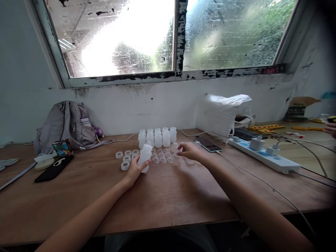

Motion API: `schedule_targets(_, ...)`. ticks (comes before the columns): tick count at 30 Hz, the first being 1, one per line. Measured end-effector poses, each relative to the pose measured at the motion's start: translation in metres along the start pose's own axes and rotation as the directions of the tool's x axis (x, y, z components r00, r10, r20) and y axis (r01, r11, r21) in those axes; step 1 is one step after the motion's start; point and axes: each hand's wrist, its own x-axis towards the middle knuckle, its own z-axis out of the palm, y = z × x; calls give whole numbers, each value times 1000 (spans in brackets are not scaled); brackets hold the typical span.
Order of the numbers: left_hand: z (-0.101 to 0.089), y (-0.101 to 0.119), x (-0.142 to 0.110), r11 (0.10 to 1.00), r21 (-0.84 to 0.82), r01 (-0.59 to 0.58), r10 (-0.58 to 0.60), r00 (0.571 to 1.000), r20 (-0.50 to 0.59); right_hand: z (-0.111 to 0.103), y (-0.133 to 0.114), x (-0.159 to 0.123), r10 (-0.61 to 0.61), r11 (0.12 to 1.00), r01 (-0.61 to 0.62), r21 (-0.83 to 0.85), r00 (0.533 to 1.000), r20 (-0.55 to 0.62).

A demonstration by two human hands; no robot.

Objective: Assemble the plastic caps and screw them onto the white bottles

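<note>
My left hand (135,170) is wrapped around a frosted white baby bottle (145,155), held tilted above the table with what looks like a clear teat at its top. At the clear plastic caps, my right hand (191,151) has its fingers pinched on a clear cap (174,147); the exact contact is hard to see. Between the hands, clear teats (162,159) stand in rows. White screw rings (125,165) lie left of the held bottle. Behind, several frosted bottles (158,138) stand upright in rows.
A phone (209,144) with a cable and a white power strip (264,155) lie to the right. A silvery bag (220,113) leans on the wall. At left are a grey backpack (65,126) and a black case (54,169). Another person's hand (331,128) shows far right.
</note>
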Motion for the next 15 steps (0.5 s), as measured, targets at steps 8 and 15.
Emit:
schedule_targets(8, -4, 5, 1, 994, 102, -29, 33, 999, -31, -5, -27, -11, -86, 452, 214, 866, 977, -196)
schedule_targets(15, -14, 14, 4, 974, 198, -110, 120, 992, -41, 3, -35, -18, -140, 409, 131, 903, 987, -80)
